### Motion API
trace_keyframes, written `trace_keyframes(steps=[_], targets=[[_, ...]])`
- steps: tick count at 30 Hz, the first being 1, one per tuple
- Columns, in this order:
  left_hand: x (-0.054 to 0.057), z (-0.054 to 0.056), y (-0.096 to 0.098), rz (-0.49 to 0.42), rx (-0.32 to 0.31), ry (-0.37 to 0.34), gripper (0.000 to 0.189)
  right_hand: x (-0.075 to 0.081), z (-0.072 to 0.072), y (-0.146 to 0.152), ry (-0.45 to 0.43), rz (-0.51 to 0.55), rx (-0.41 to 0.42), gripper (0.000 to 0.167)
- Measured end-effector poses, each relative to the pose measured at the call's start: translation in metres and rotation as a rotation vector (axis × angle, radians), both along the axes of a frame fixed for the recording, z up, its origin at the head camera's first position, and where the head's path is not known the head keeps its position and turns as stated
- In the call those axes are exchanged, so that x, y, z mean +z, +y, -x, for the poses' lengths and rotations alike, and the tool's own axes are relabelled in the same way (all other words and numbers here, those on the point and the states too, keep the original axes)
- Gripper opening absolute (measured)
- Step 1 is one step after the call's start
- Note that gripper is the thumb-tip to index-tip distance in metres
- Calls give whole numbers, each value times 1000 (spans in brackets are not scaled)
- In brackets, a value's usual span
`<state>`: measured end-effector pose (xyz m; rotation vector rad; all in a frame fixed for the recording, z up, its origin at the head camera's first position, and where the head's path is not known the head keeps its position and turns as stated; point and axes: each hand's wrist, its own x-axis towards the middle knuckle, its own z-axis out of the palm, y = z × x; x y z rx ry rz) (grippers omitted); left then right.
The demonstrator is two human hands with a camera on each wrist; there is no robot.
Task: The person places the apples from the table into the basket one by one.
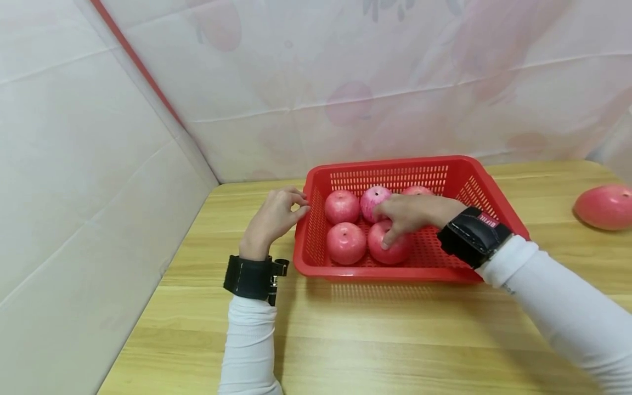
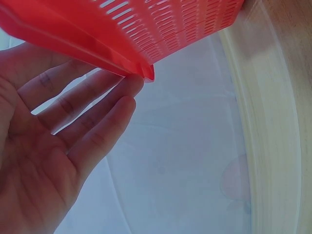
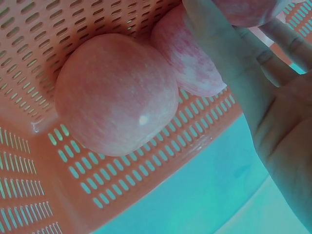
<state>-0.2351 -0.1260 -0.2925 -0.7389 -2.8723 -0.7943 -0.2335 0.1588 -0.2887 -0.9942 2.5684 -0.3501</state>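
A red plastic basket [image 1: 444, 274] with slotted walls holds several pink-red apples, among them a back-left apple [image 1: 342, 207] and a front-left apple [image 1: 346, 243]. My right hand [image 1: 412, 211] reaches in over the right side and grips the front-middle apple [image 1: 392, 249], thumb on its near side. Right behind that hand's fingers is a streaked apple [image 1: 375, 202]. In the right wrist view a large apple [image 3: 117, 95] sits in the basket beside the hand. My left hand [image 1: 276, 216] is at the basket's left end, its extended fingers [image 2: 97, 136] touching the rim from below.
The basket stands on a wooden table [image 1: 395, 340], close to a printed cloth backdrop [image 1: 395, 109]. Another pink-red fruit [image 1: 604, 207] lies on the table at the far right. A pale cloth wall [image 1: 89, 192] rises along the left table edge.
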Motion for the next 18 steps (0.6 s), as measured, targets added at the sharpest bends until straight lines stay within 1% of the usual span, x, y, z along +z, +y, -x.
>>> trace_keyframes(steps=[6,11,14,18], targets=[[-1,-1,0,4,-6,4,18,-2,-2,0,2,17,10,41],[0,0,-1,5,-14,13,18,-2,-2,-3,-8,34,15,38],[0,0,-2,6,-10,13,18,-1,-2,-5,-13,33,7,37],[0,-1,-3,5,-1,6,19,-1,-3,-5,-8,30,-1,41]])
